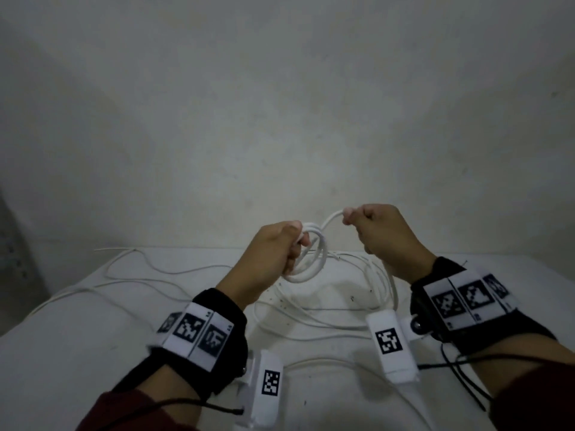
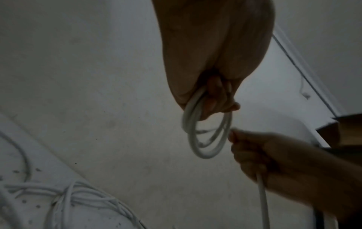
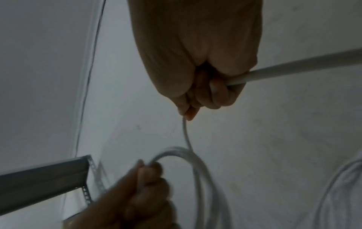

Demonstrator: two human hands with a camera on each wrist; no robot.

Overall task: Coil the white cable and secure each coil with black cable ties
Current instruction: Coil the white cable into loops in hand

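A pale wall fills the far half of the view, and below it a white surface carries loose cable spread across its far part and trailing toward the near edge. Both hands are raised above that tangle. The left hand has its grip clamped round a small coil of a few loops, which hangs from the curled fingers. Just to the right, the right hand has its grip clamped on the strand that leaves the coil, the cable running through the fist and dropping back to the surface. Marker wristbands sit on both wrists.
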